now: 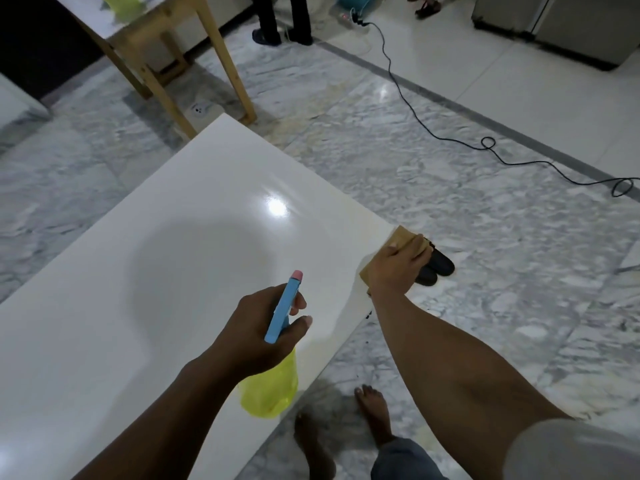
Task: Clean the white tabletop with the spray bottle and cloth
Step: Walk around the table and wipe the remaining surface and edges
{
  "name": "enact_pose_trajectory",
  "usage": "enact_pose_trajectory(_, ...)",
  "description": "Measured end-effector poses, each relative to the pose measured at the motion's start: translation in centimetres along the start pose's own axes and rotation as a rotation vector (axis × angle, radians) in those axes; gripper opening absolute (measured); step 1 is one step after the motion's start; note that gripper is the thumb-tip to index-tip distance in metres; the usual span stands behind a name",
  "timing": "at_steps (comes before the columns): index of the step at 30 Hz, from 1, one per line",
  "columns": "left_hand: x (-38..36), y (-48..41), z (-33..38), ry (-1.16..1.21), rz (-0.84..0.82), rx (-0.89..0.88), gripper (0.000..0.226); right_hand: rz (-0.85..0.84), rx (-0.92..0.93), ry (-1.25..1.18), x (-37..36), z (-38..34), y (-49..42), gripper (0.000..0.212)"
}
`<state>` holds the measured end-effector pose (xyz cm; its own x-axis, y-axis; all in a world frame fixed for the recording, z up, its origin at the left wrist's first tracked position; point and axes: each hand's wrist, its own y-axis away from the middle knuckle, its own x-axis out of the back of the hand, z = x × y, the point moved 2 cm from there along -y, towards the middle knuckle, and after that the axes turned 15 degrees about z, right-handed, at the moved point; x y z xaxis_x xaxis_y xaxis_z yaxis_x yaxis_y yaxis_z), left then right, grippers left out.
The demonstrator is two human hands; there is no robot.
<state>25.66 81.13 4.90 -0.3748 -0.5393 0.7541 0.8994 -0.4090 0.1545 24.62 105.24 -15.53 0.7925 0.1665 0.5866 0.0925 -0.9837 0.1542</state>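
Observation:
The white tabletop [166, 258] runs from lower left to upper middle. My left hand [256, 327] grips a spray bottle [282, 310] with a blue head, pink nozzle tip and yellow-green body, held above the table's near right part, nozzle pointing away. My right hand [394, 268] rests palm down on a tan cloth [403, 237] at the table's right edge, fingers reaching over the edge.
Black shoes [438, 268] lie on the marble floor just past the cloth. A black cable [415, 116] snakes across the floor at right. A wooden-legged table [156, 46] stands beyond, with a person's legs [284, 19] behind it. My bare feet [370, 410] are below the table edge.

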Motion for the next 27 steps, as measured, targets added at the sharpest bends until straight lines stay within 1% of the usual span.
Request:
enact_pose_trajectory(3,0.2,0.6,-0.5,0.031,0.002,0.031,0.017,0.070,0.088,0.011,-0.2,0.6,0.5,0.056)
enact_pose_trajectory(6,0.2,1.5,-1.3,0.035,0.011,0.060,0.017,0.105,0.119,0.038,-0.5,1.0,0.8,0.056)
enact_pose_trajectory(9,0.2,2.6,-2.4,0.037,0.009,0.079,0.018,0.090,0.135,0.073,-0.7,1.3,1.0,0.058)
enact_pose_trajectory(14,0.4,3.9,-3.9,0.047,0.018,0.079,0.018,0.036,0.094,0.104,-0.1,1.6,2.2,0.060)
enact_pose_trajectory(21,3.0,7.6,-6.7,0.105,0.074,0.052,0.018,0.028,0.131,0.154,1.6,4.1,12.2,0.057)
enact_pose_trajectory(27,6.8,15.2,-12.1,0.097,0.105,0.033,0.023,-0.023,0.135,0.156,3.1,7.2,21.1,0.062)
